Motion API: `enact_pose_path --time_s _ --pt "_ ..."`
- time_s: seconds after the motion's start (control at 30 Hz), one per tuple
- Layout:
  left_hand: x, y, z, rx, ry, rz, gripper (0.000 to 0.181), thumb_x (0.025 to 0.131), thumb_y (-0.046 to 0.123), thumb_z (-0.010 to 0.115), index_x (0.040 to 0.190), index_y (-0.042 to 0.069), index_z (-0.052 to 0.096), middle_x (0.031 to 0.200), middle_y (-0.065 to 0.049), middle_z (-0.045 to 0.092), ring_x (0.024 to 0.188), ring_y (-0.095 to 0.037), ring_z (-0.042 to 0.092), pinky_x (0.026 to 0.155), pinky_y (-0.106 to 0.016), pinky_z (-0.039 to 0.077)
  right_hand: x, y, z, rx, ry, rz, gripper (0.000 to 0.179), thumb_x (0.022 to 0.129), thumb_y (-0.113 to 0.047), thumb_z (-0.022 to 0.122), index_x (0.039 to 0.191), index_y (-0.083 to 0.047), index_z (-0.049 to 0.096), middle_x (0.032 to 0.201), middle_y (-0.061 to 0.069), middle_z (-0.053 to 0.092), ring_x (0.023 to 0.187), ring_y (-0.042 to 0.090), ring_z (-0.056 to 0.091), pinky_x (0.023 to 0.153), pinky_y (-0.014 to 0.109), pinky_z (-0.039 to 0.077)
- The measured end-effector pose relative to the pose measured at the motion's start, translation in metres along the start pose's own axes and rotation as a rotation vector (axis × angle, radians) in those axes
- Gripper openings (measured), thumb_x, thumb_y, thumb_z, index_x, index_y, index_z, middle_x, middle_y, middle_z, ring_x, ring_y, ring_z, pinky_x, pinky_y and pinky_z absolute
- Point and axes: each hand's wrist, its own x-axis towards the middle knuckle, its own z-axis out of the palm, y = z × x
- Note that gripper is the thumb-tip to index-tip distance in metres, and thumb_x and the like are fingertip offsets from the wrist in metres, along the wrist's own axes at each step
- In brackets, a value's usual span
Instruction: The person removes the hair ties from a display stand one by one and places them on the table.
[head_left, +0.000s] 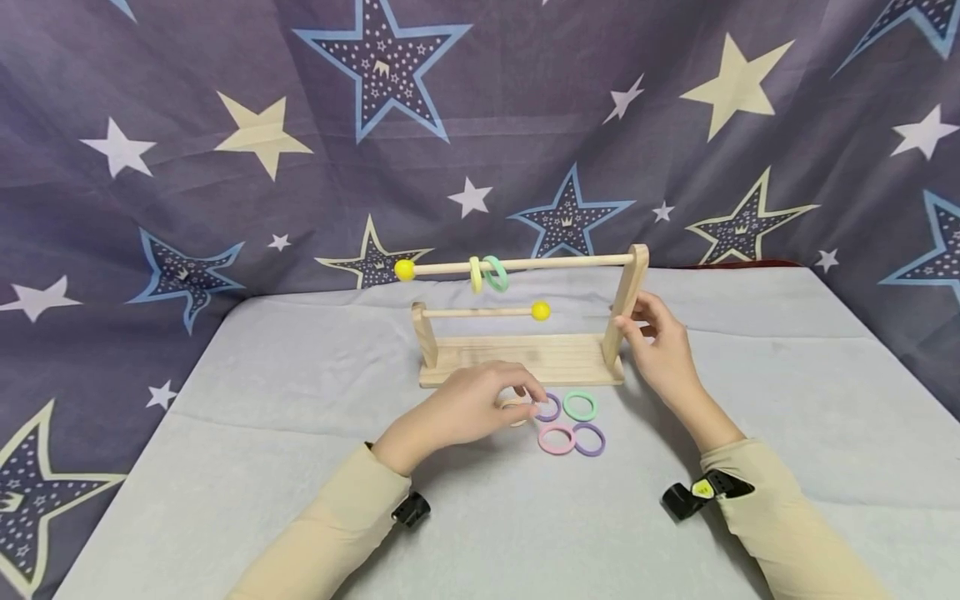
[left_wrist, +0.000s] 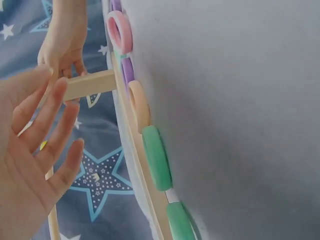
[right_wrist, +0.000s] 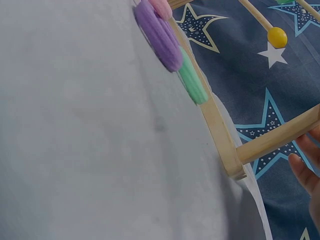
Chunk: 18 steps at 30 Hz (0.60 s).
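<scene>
My left hand (head_left: 472,408) hovers low over loose rings in front of a wooden stand (head_left: 570,360). Its fingers are spread and hold nothing in the left wrist view. By its fingertips lie a purple ring (head_left: 558,407) and a peach ring (left_wrist: 139,107); two green rings (left_wrist: 157,157) show only in the left wrist view and are hidden under the hand from above. My right hand (head_left: 667,350) holds the stand's tall right post (head_left: 630,287), thumb on the near side and fingers behind. On the upper rod hang a yellow ring (head_left: 476,275) and a green ring (head_left: 501,286).
Right of the left fingertips lie another green ring (head_left: 581,419), a pink ring (head_left: 557,452) and a second purple ring (head_left: 603,440). A lower rod (head_left: 480,313) ends in a yellow ball (head_left: 541,311); the upper rod has another yellow ball (head_left: 404,270). A star-patterned cloth (head_left: 525,125) hangs behind the table.
</scene>
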Motion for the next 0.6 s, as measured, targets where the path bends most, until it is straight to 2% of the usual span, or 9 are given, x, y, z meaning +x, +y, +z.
enact_pose_path --time_s 0.17,0.27,0.47,0.6 --pt "-0.001 0.001 -0.001 -0.041 0.135 -0.051 0.014 0.094 0.024 0.069 0.108 0.027 0.071 0.109 0.013 0.068 0.104 -0.006 0.060 0.090 -0.031 0.048 0.001 0.010 0.000 0.000 -0.001 -0.001 0.035 0.090 0.010 0.064 0.124 0.011 0.056 0.105 0.027 0.067 0.089 -0.011 0.053 0.073 0.014 0.042" --pt "-0.001 0.004 -0.003 -0.070 0.220 -0.077 0.015 0.094 0.022 0.070 0.108 0.025 0.072 0.110 0.012 0.068 0.103 -0.008 0.061 0.089 -0.032 0.050 0.001 0.015 0.000 0.002 0.002 -0.004 0.036 0.090 0.010 0.064 0.124 0.011 0.055 0.105 0.027 0.066 0.090 -0.011 0.054 0.073 0.014 0.042" --pt "-0.001 0.008 -0.009 -0.140 0.405 -0.131 0.016 0.094 0.022 0.070 0.110 0.022 0.072 0.105 0.010 0.068 0.097 -0.009 0.062 0.082 -0.032 0.051 -0.001 -0.005 -0.002 0.008 -0.001 -0.015 0.033 0.091 0.010 0.063 0.123 0.013 0.055 0.105 0.030 0.065 0.091 -0.012 0.053 0.074 0.014 0.042" --pt "-0.002 0.008 -0.012 -0.175 0.528 -0.160 0.017 0.092 0.022 0.072 0.110 0.019 0.072 0.109 0.007 0.069 0.097 -0.008 0.061 0.082 -0.033 0.051 0.000 0.003 -0.001 -0.002 -0.006 -0.007 0.034 0.091 0.009 0.064 0.124 0.012 0.055 0.106 0.029 0.066 0.091 -0.012 0.053 0.075 0.015 0.042"
